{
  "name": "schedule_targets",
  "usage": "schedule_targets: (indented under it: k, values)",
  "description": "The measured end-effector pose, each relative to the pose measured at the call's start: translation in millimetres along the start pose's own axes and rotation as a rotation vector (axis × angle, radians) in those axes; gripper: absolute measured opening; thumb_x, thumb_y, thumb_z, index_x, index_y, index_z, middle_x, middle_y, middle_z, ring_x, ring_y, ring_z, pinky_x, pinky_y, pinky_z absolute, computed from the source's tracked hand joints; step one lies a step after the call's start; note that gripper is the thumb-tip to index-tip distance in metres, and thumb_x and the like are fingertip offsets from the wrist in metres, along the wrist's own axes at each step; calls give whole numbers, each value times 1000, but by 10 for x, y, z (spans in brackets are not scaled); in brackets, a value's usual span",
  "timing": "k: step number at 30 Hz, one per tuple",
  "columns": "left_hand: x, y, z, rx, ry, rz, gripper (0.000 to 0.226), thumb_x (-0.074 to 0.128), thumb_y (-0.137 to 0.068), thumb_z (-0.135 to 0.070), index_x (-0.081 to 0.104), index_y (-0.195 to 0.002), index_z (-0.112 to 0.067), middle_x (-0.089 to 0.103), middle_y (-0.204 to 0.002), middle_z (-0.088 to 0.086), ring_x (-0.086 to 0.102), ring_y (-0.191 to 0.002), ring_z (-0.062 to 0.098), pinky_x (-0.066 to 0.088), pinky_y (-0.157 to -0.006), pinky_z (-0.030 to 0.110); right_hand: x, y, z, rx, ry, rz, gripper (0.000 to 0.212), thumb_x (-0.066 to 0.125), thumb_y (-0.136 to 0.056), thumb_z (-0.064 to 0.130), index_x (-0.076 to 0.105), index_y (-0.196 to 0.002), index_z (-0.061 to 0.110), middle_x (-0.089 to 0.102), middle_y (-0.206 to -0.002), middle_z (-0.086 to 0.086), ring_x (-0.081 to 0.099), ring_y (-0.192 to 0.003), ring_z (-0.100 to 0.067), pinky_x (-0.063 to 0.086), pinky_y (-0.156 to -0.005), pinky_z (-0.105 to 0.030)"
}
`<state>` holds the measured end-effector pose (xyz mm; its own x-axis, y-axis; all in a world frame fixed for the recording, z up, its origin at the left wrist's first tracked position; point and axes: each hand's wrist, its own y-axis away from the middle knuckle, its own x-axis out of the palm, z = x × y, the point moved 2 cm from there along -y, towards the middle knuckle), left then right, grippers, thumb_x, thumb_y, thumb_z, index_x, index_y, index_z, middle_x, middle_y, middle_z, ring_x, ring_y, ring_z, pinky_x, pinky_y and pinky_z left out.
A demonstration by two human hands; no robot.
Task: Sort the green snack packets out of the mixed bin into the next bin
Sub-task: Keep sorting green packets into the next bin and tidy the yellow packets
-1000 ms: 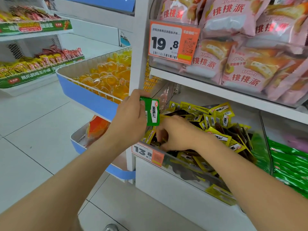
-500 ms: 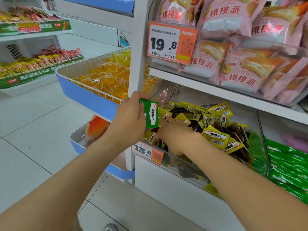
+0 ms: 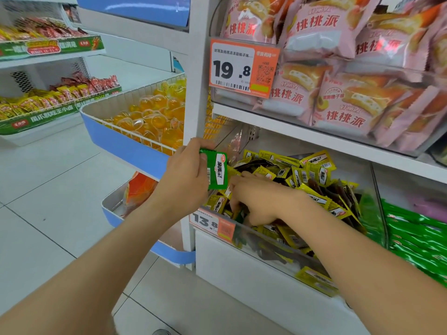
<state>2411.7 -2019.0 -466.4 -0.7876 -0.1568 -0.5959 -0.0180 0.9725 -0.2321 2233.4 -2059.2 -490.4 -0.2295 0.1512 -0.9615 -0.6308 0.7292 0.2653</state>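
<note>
Fingers and thumb of the left hand grip a green snack packet, upright, above the left front corner of the mixed bin. Just beside it the right hand digs fingers-down into the yellow packets heaped there; whether it holds anything cannot be told. A clear divider separates this heap from the next bin's green packets. An orange 13.8 price tag hangs on the bin's front.

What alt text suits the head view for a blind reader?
A person's left hand holds a green snack packet while the right hand digs among yellow packets in the mixed bin; the next bin holds green packets.
</note>
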Motion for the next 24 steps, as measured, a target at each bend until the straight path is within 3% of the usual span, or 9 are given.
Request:
schedule_targets:
  k: [5,12,15,18,20,21,24]
  values:
    - [9,-12,-33,16,-35,-3,29,32,-112,-27,49,-134,-36,56,-124,3,53,-119,24,60,-86,41,12,127,-143,9,-367,-211,35,93,-67,53,75,-85,29,55,-113,8,53,-103,-16,51,-86,-41]
    - [-17,-20,-56,89,-108,-84,29,33,-111,-23,48,-134,-34,53,-121,6,51,-114,30,52,-91,55,-160,425,-186,179,-790,-532,23,90,-76,43,76,-81,27,75,-98,12,68,-97,-6,54,-92,-38]
    - [-11,-13,-74,90,-120,-94,30,33,-111,-22,47,-135,-33,52,-122,7,51,-113,31,52,-91,56,-209,576,-197,261,-879,-657,22,84,-84,44,75,-88,25,76,-91,10,71,-89,-9,55,-83,-38]
    - [26,1,-99,108,-121,-82,29,33,-111,-22,47,-133,-35,51,-118,6,52,-111,33,53,-89,55,-191,673,-251,351,-893,-789,41,73,-84,62,68,-90,22,74,-83,-8,71,-80,-30,58,-73,-52]
    - [75,23,-135,119,-133,-65,30,34,-111,-19,47,-132,-35,51,-114,5,52,-107,32,53,-88,55,-153,728,-307,398,-937,-795,49,67,-82,67,71,-101,21,74,-87,-18,71,-83,-38,58,-77,-58]
    - [110,37,-158,125,-146,-52,31,34,-111,-17,47,-132,-36,51,-112,5,51,-105,32,52,-88,55,-139,761,-311,429,-965,-770,48,69,-87,61,73,-112,21,76,-92,-16,73,-88,-34,58,-83,-56]
    - [228,78,-247,135,-133,3,33,34,-110,-16,46,-131,-38,52,-113,4,53,-105,31,52,-88,55,-56,872,-321,503,-1068,-730,45,70,-100,28,63,-142,15,72,-126,-8,70,-112,-17,52,-100,-34]
